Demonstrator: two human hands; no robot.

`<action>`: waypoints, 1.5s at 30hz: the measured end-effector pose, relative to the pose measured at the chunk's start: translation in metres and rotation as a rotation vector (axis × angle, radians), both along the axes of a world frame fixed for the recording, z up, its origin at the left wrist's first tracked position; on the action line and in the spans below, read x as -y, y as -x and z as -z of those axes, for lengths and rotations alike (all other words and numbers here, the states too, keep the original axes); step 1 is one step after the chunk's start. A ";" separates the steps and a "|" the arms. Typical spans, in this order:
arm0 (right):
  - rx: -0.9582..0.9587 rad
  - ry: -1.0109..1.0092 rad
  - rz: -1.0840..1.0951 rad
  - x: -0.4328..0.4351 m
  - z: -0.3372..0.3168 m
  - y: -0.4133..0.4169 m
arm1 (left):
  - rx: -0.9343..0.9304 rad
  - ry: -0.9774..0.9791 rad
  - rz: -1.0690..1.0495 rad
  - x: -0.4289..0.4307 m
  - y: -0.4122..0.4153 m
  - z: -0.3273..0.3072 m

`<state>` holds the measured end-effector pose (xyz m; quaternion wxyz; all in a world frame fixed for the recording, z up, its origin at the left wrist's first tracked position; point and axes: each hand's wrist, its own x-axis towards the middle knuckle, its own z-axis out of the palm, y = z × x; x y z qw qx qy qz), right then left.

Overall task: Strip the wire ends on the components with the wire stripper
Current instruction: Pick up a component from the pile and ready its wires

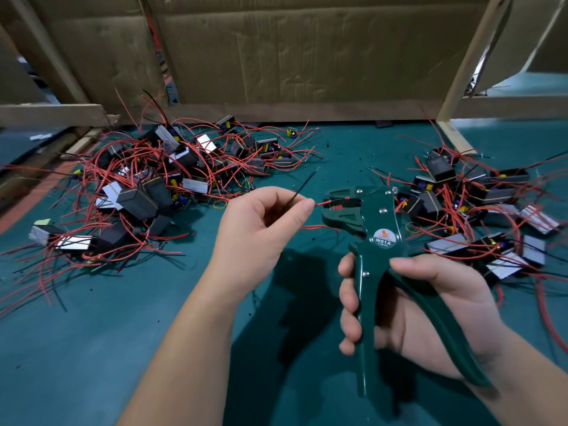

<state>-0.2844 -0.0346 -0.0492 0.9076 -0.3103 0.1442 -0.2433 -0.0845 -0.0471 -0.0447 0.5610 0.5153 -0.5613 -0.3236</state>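
Fingers (302, 208) of left hand (261, 224) pinch thin red wire (321, 203), end inside jaws of dark green metal wire stripper (379, 222). Right hand (415, 302) wraps its handles (spread, not squeezed). Two piles of black boxy components (172, 176) on teal desk (123, 333): likely many left.

Moderately bright, even light from above, cool cast. Dark soft-edged shadow falls on teal matte surface (92, 348) below dark green metal wire stripper (381, 241); light gloss along its handles. White glare on silvery tops of black box components (206, 142). Pale wooden beams (471, 56) bow near frame edges: wide-angle distortion. Far corners slightly soft, centre sharp.
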 end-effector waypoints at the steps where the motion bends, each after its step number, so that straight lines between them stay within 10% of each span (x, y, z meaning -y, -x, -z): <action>1: 0.015 0.008 -0.004 0.000 0.000 0.000 | 0.013 0.009 0.001 0.000 0.000 0.000; 16: -0.261 0.011 0.345 -0.010 -0.008 -0.014 | -0.050 -0.123 0.040 0.000 0.009 0.000; 27: -0.045 -0.016 0.235 -0.008 -0.003 -0.011 | -0.714 -0.144 0.367 -0.010 0.032 -0.009; 41: -0.029 0.060 0.337 -0.002 -0.008 -0.005 | -0.390 0.110 0.537 -0.018 0.043 -0.001; 45: -0.073 0.305 0.757 0.011 -0.010 0.009 | 0.059 0.182 -0.056 -0.002 0.017 0.002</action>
